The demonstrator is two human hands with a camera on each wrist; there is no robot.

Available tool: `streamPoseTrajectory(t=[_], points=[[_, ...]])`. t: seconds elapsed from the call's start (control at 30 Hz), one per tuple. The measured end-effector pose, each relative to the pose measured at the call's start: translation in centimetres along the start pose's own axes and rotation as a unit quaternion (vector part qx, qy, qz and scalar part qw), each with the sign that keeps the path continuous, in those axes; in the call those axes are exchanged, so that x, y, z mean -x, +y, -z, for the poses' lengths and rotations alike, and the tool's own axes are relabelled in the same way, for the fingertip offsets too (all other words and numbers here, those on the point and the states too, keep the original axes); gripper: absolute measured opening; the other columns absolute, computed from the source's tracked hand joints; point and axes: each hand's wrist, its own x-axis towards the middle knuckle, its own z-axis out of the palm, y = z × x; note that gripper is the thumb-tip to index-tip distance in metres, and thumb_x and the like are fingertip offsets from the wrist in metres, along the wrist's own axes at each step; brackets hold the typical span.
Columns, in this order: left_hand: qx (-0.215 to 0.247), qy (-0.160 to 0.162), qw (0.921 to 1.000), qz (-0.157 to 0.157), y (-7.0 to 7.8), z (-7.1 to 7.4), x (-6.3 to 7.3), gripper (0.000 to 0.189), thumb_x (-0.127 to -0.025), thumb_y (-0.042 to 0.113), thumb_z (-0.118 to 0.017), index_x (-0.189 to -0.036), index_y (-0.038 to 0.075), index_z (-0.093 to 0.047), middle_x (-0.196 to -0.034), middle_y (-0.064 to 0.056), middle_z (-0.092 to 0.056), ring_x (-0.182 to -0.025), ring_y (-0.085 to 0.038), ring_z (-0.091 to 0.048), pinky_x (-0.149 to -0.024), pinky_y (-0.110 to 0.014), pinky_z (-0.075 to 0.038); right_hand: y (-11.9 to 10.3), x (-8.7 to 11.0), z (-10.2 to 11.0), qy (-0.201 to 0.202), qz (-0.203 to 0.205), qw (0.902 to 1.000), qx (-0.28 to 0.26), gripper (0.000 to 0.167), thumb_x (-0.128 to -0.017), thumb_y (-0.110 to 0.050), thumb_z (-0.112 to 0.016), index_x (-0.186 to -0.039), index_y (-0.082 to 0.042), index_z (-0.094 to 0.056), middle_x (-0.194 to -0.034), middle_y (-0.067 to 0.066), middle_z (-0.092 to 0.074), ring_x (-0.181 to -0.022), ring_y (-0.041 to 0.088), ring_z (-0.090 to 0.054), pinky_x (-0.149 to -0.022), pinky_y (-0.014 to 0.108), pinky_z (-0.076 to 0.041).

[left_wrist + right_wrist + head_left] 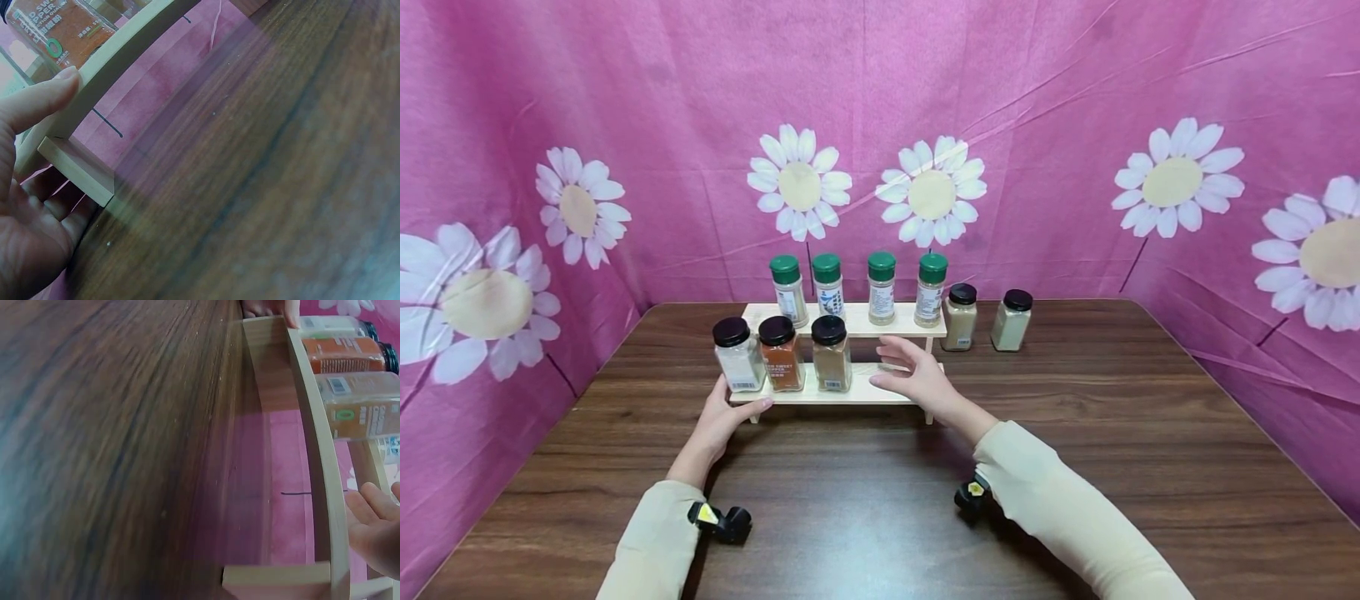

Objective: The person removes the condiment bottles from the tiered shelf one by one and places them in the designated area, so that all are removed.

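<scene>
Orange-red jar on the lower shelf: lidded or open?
Lidded: in the head view, the orange-red jar has a black cap on top.

Curtained tabletop booth: a dark wood-grain table (850, 508) is enclosed at the back and on both sides by pink fabric (1037, 83) printed with white daisies (799, 185). A recording set-up is indicated by small black cameras (732, 526) worn at the wrists, and a kitchen note is lent by seasoning jars (784, 371) and a two-tier wooden rack (831, 399). The wider room is hidden; home, lab or office cannot be told.
</scene>
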Motion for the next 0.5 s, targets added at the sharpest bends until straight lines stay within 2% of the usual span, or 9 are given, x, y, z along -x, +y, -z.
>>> streamPoseTrajectory(t=[0.37, 0.5], points=[[-0.001, -0.002, 1.0, -0.003, -0.2, 0.1, -0.1, 0.078, -0.07, 0.007, -0.07, -0.132, 0.004, -0.022, -0.13, -0.014, -0.03, -0.117, -0.023, -0.025, -0.097, -0.037, -0.016, 0.4, -1.7, -1.8, 0.002, -0.014, 0.9997, 0.022, 0.059, -0.073, -0.006, -0.067, -0.124, 0.003, -0.039, -0.117, 0.023, -0.046, -0.107, 0.034, -0.042, -0.087, 0.038, -0.036], [-0.002, -0.001, 1.0, -0.005, -0.2, 0.1, -0.1, 0.078, -0.07, 0.007, -0.07, -0.132, 0.004, -0.022, -0.13, -0.014, -0.03, -0.117, -0.024, -0.025, -0.096, -0.037, -0.017, 0.6, -2.2, -2.4, 0.007, -0.015, 0.9998, 0.014, 0.059, -0.073, -0.005, -0.068, -0.123, 0.004, -0.039, -0.116, 0.022, -0.047, -0.106, 0.032, -0.044, -0.087, 0.038, -0.036]])
